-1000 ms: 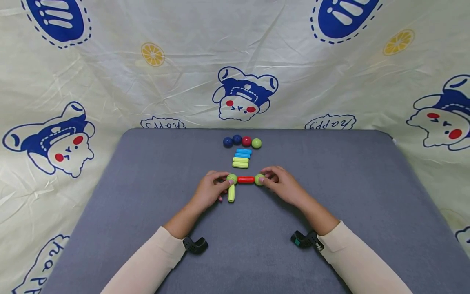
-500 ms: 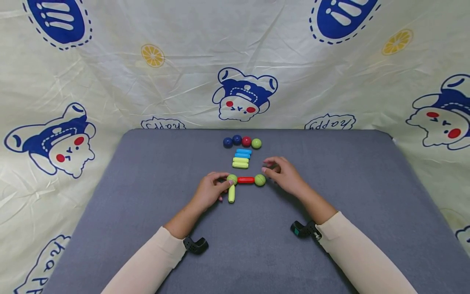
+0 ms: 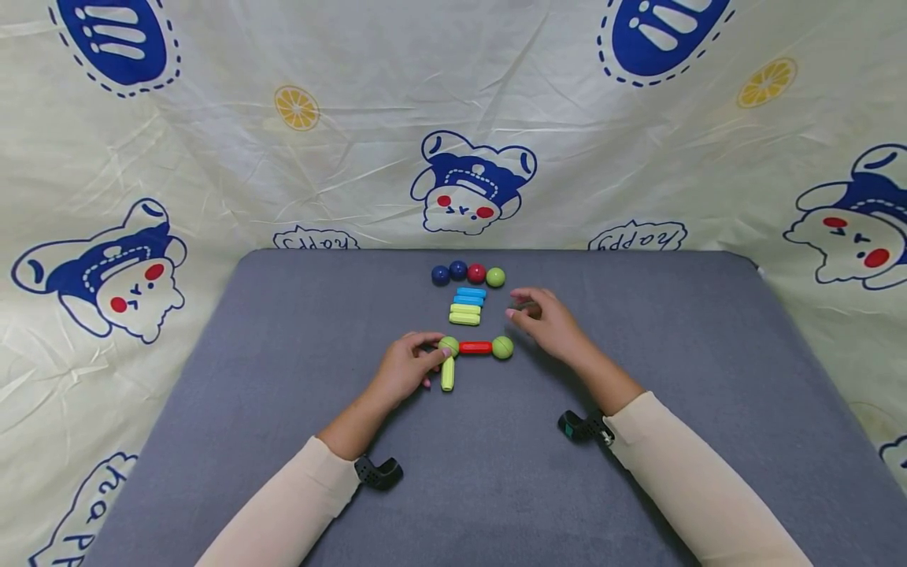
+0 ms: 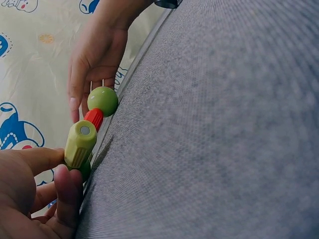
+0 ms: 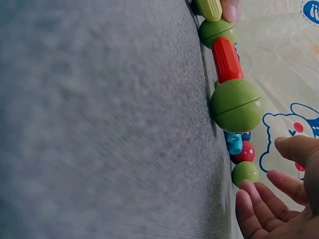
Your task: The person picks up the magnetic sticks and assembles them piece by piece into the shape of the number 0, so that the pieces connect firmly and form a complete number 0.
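Near the table's middle lies a joined piece: a red magnetic stick (image 3: 475,347) between a left green ball (image 3: 449,343) and a right green ball (image 3: 503,347). A yellow stick (image 3: 448,376) extends from the left ball toward the person. The left hand (image 3: 405,366) pinches the left green ball between thumb and fingers; in the left wrist view the yellow stick's end (image 4: 85,130) shows a round metal face. Holding nothing, the right hand (image 3: 554,327) hovers beyond and right of the right ball, fingers loosely bent, to the right of two loose yellow sticks (image 3: 464,314).
Beyond the yellow sticks lie two blue sticks (image 3: 470,296). Behind them, two dark blue balls (image 3: 458,271), a red ball (image 3: 477,273) and another green ball (image 3: 495,277) form a row near the far edge of the grey table (image 3: 319,299). A printed cloth (image 3: 368,181) hangs behind.
The right hand has let go of the right green ball and moved away from the person, up beside the loose sticks. The left hand stays on its ball; the joined piece keeps its place.
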Motion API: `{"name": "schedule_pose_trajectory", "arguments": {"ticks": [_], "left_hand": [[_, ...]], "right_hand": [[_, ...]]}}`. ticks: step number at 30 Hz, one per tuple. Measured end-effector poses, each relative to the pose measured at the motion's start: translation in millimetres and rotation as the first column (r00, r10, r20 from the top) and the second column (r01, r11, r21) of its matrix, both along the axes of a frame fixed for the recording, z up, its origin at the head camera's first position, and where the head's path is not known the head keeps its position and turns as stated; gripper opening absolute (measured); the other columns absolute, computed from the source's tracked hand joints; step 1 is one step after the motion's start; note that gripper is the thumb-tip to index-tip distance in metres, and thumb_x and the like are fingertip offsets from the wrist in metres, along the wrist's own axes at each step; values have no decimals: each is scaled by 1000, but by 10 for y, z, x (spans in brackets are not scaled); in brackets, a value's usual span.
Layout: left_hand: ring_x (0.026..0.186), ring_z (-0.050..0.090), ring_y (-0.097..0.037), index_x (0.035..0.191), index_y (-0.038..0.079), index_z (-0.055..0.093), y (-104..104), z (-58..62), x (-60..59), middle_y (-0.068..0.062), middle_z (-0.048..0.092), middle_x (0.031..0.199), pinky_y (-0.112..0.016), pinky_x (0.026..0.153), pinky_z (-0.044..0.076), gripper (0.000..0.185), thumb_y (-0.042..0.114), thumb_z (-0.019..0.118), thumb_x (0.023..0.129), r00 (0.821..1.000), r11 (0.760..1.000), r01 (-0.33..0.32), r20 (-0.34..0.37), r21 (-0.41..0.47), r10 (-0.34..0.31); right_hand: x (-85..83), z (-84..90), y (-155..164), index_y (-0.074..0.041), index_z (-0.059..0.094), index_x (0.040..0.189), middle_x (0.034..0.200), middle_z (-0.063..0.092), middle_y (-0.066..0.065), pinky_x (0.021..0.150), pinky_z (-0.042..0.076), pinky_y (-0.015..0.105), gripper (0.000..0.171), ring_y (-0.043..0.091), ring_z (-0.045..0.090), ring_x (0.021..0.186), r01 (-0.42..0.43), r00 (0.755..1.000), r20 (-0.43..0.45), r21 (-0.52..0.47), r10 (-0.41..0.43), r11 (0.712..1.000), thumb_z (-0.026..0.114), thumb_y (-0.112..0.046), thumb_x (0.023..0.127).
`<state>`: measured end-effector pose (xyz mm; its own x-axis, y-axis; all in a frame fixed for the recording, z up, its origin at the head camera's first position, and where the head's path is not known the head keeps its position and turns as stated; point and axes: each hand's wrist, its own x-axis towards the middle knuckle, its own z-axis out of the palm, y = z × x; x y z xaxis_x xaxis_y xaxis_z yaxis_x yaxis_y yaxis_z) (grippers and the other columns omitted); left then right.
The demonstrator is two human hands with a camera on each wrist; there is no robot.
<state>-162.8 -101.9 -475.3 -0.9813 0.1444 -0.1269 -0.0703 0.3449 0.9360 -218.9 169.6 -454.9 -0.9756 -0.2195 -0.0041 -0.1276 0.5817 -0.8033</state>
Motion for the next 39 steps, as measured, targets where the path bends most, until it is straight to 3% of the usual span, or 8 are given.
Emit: {"name": "schedule_pose_trajectory", "arguments": {"ticks": [6,11,22,39], "left_hand": [[60,58,-8,123,9,71,-2,0,1,-11,62,109,-24,49,51,33,22,74,92,1000,1000,4,-6,-6,-4],[62,59,-8,123,9,71,-5,1,-1,-11,62,109,-24,49,52,33,21,74,92,1000,1000,3,-4,-1,-3],[64,59,-9,123,9,71,-6,-13,-8,-12,61,110,-25,50,53,34,22,74,92,1000,1000,1,10,17,-1],[66,59,-9,123,7,71,6,-3,-5,-12,61,114,-24,49,51,33,21,74,93,1000,1000,3,15,24,-3]], "right_hand": [[-91,9,-25,-7,50,146,141,51,18,92,54,46,54,34,60,126,1,1000,0,21,-1,1000,66,-28,100],[-187,15,-59,-8,46,150,146,48,19,101,51,51,57,36,57,130,7,1000,13,28,-7,1000,65,-28,100],[-389,43,-130,-12,43,153,149,45,17,104,49,52,60,35,54,132,20,998,52,53,-23,998,65,-29,100],[-601,-2,-208,-12,45,152,150,46,16,99,52,48,56,32,58,122,35,999,21,156,-38,987,63,-27,101]]}}
